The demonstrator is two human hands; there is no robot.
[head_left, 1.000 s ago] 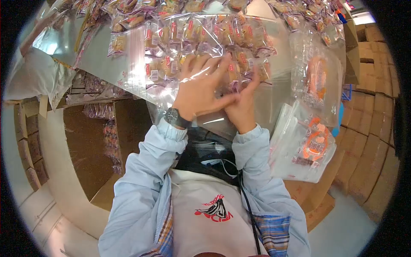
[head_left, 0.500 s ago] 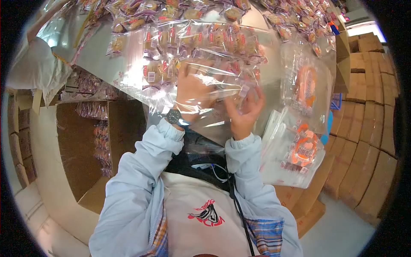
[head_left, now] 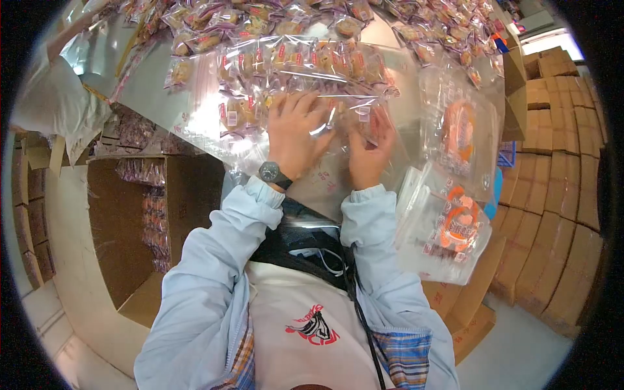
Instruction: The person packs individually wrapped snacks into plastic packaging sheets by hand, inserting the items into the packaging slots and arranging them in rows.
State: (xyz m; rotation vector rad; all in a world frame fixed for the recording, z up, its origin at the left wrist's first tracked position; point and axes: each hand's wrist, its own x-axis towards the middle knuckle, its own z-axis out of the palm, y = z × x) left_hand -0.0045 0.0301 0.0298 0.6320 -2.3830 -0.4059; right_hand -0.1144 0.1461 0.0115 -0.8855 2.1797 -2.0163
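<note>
A large clear plastic bag (head_left: 305, 67) lies flat in front of me, holding rows of small wrapped pastries (head_left: 286, 55) with red labels. My left hand (head_left: 296, 138), wearing a dark watch (head_left: 268, 171), rests over the nearer row with its fingers spread and slightly bent. Shiny film crosses its fingers, so I cannot tell exactly which layers lie above them. Close on its right, my right hand (head_left: 374, 146) curls its fingers and thumb around a wrapped pastry (head_left: 361, 116) at the row's right end. Glare hides part of that packet.
Many loose wrapped pastries (head_left: 448, 29) are heaped along the table's far side. Printed clear bags (head_left: 458, 224) are stacked at right. A cardboard box (head_left: 123, 221) with packed pastries stands lower left. Stacked cartons (head_left: 552, 188) line the right side.
My left hand has shifted slightly, and its fingers show more plainly. My right hand has moved up and its spread fingers have closed around a packet. The film over the hands has moved back.
</note>
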